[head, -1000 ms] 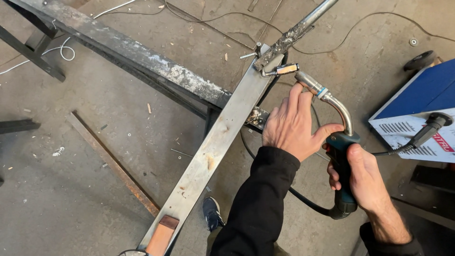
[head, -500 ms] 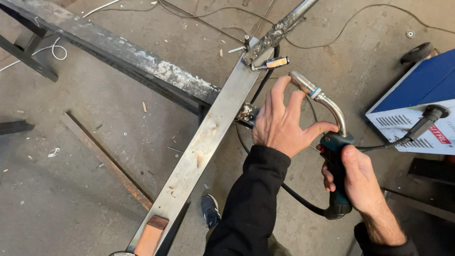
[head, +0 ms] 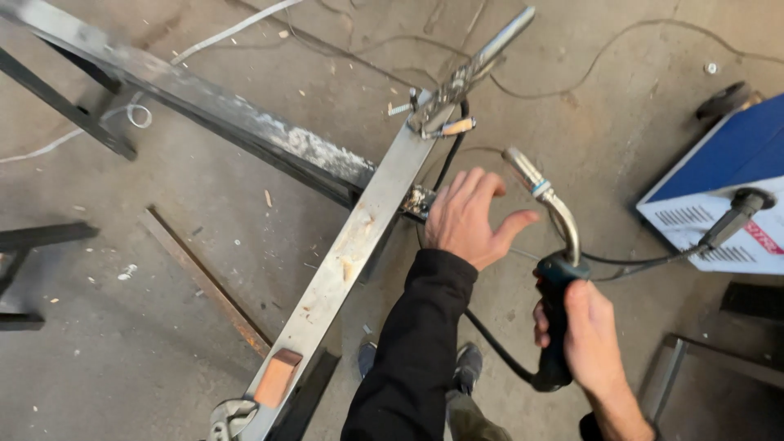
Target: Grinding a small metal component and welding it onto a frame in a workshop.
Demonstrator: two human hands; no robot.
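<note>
Head view. The right hand [head: 590,339] is clenched around the dark handle of a welding torch [head: 554,245], whose curved metal neck rises to a nozzle pointing up and left, near but clear of the flat steel bar [head: 359,237]. The left hand [head: 469,216] is spread with nothing in it, just beside the bar where it crosses the dark steel beam [head: 212,110]; whether its fingertips touch the bar cannot be told. A locking clamp [head: 457,82] grips the bar's far end. To weld well here, the nozzle probably needs to come down close to the crossing, with the free hand steadying the torch neck and kept off the joint. The crossing itself is partly hidden by the left hand. The torch trigger is hidden under the fingers. The blue welding machine [head: 727,188] and the lower clamp [head: 233,416] are cut off by the frame.
</note>
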